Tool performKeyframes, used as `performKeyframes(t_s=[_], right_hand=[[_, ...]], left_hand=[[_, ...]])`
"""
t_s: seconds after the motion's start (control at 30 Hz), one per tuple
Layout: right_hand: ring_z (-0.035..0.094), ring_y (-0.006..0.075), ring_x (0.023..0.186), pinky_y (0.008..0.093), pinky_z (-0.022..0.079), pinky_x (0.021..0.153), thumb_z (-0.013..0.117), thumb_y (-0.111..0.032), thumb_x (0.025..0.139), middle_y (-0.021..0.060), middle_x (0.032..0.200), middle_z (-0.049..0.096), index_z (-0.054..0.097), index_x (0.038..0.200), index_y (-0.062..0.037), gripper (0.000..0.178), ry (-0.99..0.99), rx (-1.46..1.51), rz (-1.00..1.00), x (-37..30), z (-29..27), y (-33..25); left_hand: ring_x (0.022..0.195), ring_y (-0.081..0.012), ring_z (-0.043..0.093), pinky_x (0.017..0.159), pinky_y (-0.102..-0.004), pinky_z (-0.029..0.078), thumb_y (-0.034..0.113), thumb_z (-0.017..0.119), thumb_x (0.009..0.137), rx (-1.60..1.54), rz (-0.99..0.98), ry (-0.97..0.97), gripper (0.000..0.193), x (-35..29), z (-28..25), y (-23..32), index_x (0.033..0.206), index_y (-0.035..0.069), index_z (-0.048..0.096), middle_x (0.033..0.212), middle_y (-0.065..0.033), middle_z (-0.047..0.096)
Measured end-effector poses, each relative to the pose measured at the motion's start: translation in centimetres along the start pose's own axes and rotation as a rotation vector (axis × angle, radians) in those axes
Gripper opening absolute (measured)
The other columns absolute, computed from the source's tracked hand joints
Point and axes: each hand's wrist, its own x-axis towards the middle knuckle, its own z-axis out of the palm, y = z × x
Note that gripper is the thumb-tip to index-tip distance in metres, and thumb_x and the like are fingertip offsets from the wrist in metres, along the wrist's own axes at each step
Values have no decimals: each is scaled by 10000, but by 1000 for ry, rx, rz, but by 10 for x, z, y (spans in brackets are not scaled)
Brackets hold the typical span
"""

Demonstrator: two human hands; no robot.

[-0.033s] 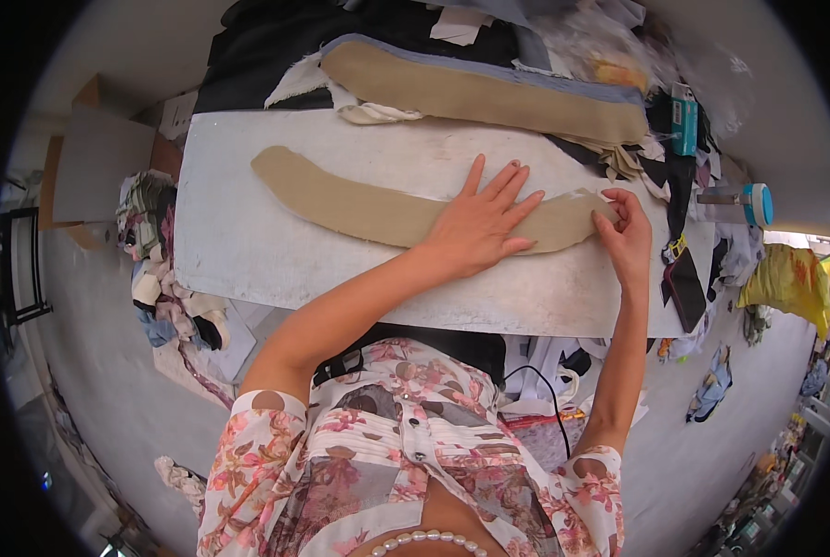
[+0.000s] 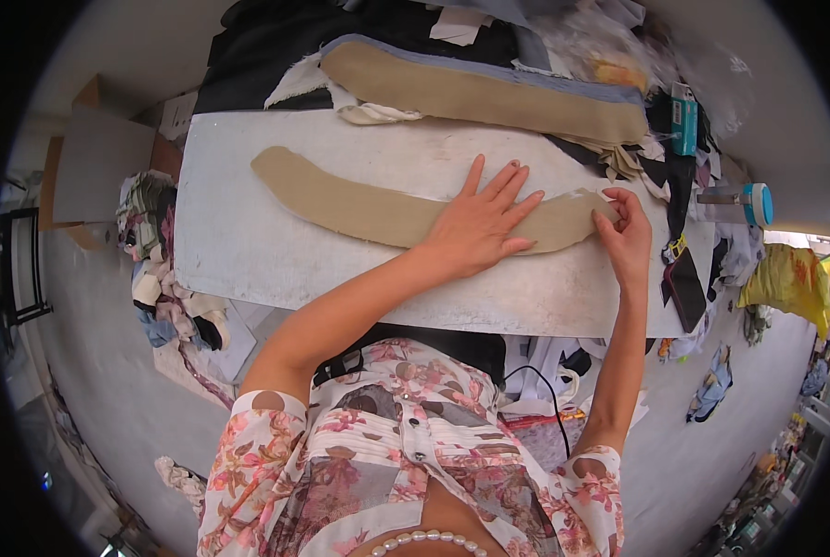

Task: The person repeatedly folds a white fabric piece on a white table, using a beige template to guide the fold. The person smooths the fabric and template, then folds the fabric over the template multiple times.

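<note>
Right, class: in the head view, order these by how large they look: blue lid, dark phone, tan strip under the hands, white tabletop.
1. White tabletop
2. Tan strip
3. Dark phone
4. Blue lid

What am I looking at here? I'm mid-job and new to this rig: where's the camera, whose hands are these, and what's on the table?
There is no machine here: a person works bare-handed. A wide fisheye camera on their head looks down, so straight edges bend toward the rim, and picture left is the person's left.

On the pale, flat tabletop lies a tan, curved fabric strip. The left hand rests on it, fingers spread. The right hand has thumb and fingertips at the strip's right end; I can't tell how firmly they hold it.

Toward the far side lies a tan fabric piece with a blue-grey edge. At the right is a dark, flat, phone-like rectangle.
</note>
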Motion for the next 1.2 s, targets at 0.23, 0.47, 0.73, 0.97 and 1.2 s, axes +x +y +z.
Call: performKeyframes(t_s=[0.23, 0.47, 0.73, 0.97, 1.2], right_hand=[[606, 181, 856, 294, 491, 762, 704, -42, 803, 73, 1043, 632, 571, 1218, -34, 435, 203, -417, -185, -7, 5, -10], [212, 282, 1473, 481, 132, 1188, 535, -275, 925, 142, 1559, 300, 366, 1463, -31, 614, -58, -862, -531, -17, 47, -6], [217, 285, 1467, 493, 107, 1188, 448, -348, 962, 138, 1562, 293, 342, 1482, -47, 610, -58, -802, -537, -10, 52, 6], [267, 336, 1446, 439, 177, 1177, 360, -316, 998, 156, 1525, 364, 408, 1447, -26, 537, 147, -315, -534, -47, 20, -4], [316, 386, 1410, 455, 219, 1161, 381, -266, 1006, 200, 1475, 415, 416, 1420, 13, 500, 487, -576, -369, -108, 17, 82]], left_hand=[[1478, -271, 172, 1197, -546, 60, 526, 438, 957, 14, -4, 7, 665, -1, 0, 0, 1491, 138, 356, 1569, -152, 253], [1467, -285, 203, 1184, -559, 86, 504, 491, 936, 7, -4, 20, 663, 0, -1, 2, 1480, 140, 379, 1555, -155, 287], [1461, -309, 218, 1174, -571, 97, 490, 483, 948, -23, -3, 69, 646, -4, 6, -1, 1479, 137, 381, 1545, -167, 301], [1451, -336, 244, 1160, -576, 124, 309, 590, 920, -254, -17, 319, 573, -30, -21, 8, 1439, 118, 438, 1522, -178, 341], [1357, -343, 426, 1128, -568, 240, 92, 702, 811, -373, 16, 474, 419, -121, -33, -4, 1224, 86, 630, 1367, -135, 545]])
